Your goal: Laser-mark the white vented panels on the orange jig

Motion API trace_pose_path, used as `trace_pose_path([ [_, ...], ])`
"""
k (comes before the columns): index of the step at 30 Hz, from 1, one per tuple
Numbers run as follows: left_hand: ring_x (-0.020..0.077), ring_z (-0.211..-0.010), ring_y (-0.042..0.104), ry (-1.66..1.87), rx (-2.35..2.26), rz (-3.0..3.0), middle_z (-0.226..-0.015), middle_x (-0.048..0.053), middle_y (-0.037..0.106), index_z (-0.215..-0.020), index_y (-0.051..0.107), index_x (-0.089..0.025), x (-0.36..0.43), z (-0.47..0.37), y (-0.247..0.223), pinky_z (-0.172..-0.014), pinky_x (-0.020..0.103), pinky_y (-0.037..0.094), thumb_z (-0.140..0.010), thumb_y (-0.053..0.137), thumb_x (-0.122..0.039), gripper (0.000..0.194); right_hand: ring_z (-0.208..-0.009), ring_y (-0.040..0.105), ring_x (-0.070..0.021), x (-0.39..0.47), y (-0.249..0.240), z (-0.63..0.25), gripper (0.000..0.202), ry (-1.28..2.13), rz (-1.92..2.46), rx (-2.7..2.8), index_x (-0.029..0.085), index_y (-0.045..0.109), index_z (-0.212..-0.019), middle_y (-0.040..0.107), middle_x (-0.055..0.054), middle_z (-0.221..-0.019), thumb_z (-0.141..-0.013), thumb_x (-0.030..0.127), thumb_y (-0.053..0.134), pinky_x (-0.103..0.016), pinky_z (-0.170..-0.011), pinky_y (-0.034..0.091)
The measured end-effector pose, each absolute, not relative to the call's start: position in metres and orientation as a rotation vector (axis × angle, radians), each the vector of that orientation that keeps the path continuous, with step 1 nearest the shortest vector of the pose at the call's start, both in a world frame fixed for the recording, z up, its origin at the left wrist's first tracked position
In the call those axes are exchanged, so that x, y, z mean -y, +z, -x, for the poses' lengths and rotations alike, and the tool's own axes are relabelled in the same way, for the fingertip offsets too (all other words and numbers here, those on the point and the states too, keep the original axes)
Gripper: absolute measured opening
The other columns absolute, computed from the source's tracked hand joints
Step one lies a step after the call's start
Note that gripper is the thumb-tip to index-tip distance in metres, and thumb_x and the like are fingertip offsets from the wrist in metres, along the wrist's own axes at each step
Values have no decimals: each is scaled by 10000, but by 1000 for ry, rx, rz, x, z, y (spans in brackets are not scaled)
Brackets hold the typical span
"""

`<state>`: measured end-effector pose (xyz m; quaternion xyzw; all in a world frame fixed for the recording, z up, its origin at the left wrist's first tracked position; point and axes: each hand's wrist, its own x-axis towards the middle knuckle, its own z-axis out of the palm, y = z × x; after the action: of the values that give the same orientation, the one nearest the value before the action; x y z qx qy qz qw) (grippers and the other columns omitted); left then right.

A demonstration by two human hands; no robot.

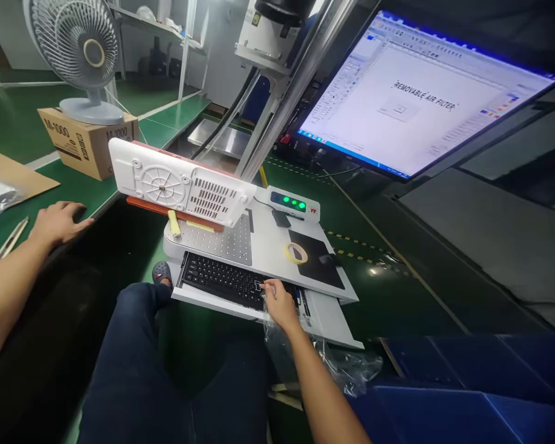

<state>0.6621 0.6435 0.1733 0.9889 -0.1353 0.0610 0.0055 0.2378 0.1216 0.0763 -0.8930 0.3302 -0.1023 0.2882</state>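
Observation:
My right hand (279,302) rests over the right part of a black keyboard (222,279) on a pull-out tray, fingers bent and touching the keys, holding nothing that I can see. My left hand (59,222) lies on the edge of the green table (97,197), fingers stretched out. Tweezers (10,240) lie beside the left wrist. A white plastic panel with vents and a round grille (161,185) stands on edge on the perforated plate (217,243) of the machine. A yellow block (174,224) leans against its base.
A monitor (425,98) at upper right shows "REMOVABLE AIR FILTER". A tape roll (296,253) lies on a black mat (321,262). The control box (292,202) has green lights. A fan (81,55) stands on a cardboard box (81,142). Clear plastic bags (346,367) hang below the tray.

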Motion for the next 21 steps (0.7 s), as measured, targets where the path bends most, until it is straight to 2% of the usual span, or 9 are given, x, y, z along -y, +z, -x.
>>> trace_pose_path([
  [4,408,-1499,506,225,453,-3131,-1654,189,531,-1560,555,-223,-646,-667,168,-1208,579,423,-1020,282,-726,787,-1094,783,-293,-122,52,-244,222,-393,2314,-913,272,594,-1134,833,-97,-1198,-1068,398,424,-375,-939,526],
  [7,412,-1480,511,251,467,-3101,-1632,186,544,-1539,572,-226,-649,-671,162,-1214,591,416,-1021,328,-728,762,-1012,786,-316,-118,33,-238,394,-741,2117,-1020,234,628,-1169,835,-149,-1091,-1021,551,447,-389,-904,546],
  [9,427,-1464,512,284,486,-3066,-1611,200,555,-1526,586,-216,-651,-673,159,-1214,610,410,-1006,363,-743,773,-929,775,-335,-113,24,-233,526,-882,2011,-1090,213,668,-1111,824,-165,-990,-931,665,468,-402,-847,544],
  [11,445,-1453,512,307,507,-3030,-1596,215,559,-1513,599,-204,-653,-675,156,-1210,632,406,-992,390,-760,790,-838,744,-335,-107,20,-231,580,-847,2004,-1107,216,698,-1000,802,-151,-884,-831,732,493,-398,-783,515],
  [13,449,-1454,507,315,519,-3003,-1587,220,564,-1506,607,-198,-654,-675,154,-1210,640,402,-994,401,-753,782,-774,700,-311,-104,20,-232,580,-752,2040,-1084,230,704,-912,776,-125,-813,-787,760,504,-378,-738,470],
  [16,449,-1449,511,319,519,-2979,-1578,223,573,-1502,613,-195,-655,-676,152,-1209,638,401,-998,417,-736,766,-729,639,-277,-102,21,-235,571,-687,2067,-1103,248,681,-826,744,-105,-775,-789,782,483,-354,-701,412],
  [21,439,-1457,523,331,505,-2969,-1576,198,594,-1494,629,-220,-657,-679,148,-1205,593,414,-981,410,-758,775,-779,612,-270,-99,19,-237,564,-616,2123,-1138,256,666,-810,762,-117,-868,-804,776,449,-341,-708,377],
])
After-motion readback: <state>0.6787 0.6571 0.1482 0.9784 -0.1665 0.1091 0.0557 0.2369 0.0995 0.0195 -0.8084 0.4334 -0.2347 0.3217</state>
